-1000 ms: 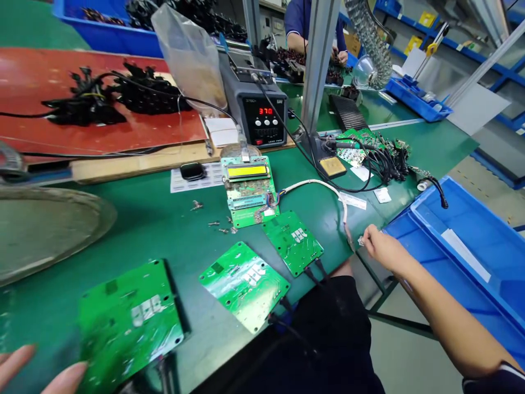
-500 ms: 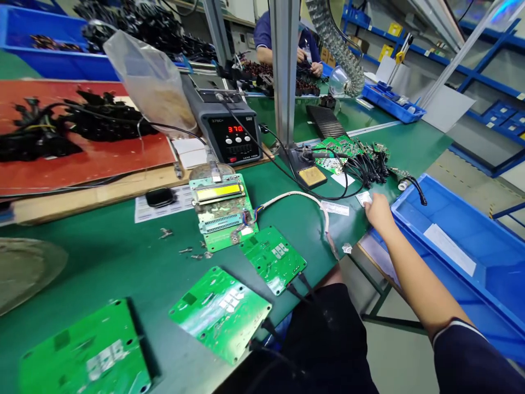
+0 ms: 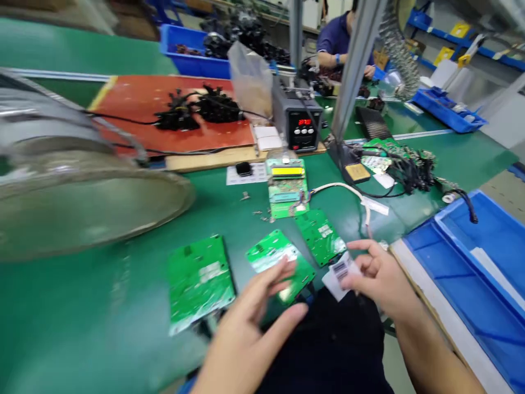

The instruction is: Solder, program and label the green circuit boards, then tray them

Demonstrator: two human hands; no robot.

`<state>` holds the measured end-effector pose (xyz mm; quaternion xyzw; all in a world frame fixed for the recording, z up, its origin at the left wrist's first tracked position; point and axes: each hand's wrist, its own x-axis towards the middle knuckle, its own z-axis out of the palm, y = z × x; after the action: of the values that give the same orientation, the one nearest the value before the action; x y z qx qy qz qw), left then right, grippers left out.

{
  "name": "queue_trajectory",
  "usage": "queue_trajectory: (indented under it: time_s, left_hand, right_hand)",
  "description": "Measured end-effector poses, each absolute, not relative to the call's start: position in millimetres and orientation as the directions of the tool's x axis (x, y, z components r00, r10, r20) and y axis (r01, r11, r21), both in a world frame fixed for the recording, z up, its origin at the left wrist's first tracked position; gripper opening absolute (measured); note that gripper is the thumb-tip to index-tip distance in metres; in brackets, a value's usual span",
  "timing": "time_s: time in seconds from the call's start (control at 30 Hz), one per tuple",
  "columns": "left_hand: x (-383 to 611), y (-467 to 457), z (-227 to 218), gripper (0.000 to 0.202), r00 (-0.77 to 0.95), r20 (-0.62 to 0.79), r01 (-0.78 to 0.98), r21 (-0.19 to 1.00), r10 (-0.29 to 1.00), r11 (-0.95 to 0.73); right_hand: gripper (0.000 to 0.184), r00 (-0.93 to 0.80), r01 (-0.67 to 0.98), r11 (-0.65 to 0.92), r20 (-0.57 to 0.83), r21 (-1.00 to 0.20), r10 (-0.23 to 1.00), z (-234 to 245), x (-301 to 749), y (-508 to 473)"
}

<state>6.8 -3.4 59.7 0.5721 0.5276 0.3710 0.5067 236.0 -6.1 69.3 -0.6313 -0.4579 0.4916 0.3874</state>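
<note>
Between thumb and fingers my right hand (image 3: 381, 276) pinches a small white label sheet (image 3: 340, 278) printed with a barcode, held over my lap at the bench edge. My left hand (image 3: 256, 320) is open and holds nothing, its thumb and fingers apart, in front of the middle green circuit board (image 3: 268, 246) and partly hiding it. To its left lies a larger-looking circuit board (image 3: 200, 279); another circuit board (image 3: 320, 236) lies just beyond the label sheet. Behind these sits a test board (image 3: 287, 191) with a lit yellow display and a pale cable.
A soldering station (image 3: 301, 123) stands behind the test board. Blue bins (image 3: 463, 273) flank the bench at right. A large round fume hood (image 3: 94, 208) overhangs the left. Black cables and boards (image 3: 410, 164) are heaped at the back right. Another person (image 3: 338, 44) works across the bench.
My right hand has come back from the right side of the bench to above my lap with the label sheet. My left hand has entered view. The camera view has swung left.
</note>
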Motion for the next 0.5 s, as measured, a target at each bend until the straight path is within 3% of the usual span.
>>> queue_trajectory:
  time_s: [0.07,0.17,0.33,0.5]
  left_hand:
    - [17.6,-2.1,60.8,0.055,0.255,-0.263,0.032,0.964,0.931,0.263]
    - [16.4,-2.5,56.8,0.029,0.222,-0.356,-0.053,0.925,0.908,0.376]
    - [-6.8,-13.6,48.4,0.016,0.139,-0.315,-0.023,0.947,0.939,0.321]
    - [-16.7,-17.5,47.3,0.015,0.201,-0.222,0.077,0.975,0.954,0.21]
  right_hand:
    - [0.049,-0.005,0.085,-0.323,-0.324,-0.943,0.946,65.6,198.9,-15.8]
    - [0.045,-0.059,0.156,-0.328,-0.341,-0.932,0.938,64.1,171.6,-16.1]
    - [0.021,-0.19,0.29,-0.199,-0.26,-0.936,0.947,64.1,166.7,-3.6]
    - [0.012,-0.334,0.166,-0.267,-0.308,-0.949,0.891,58.7,161.5,2.9]
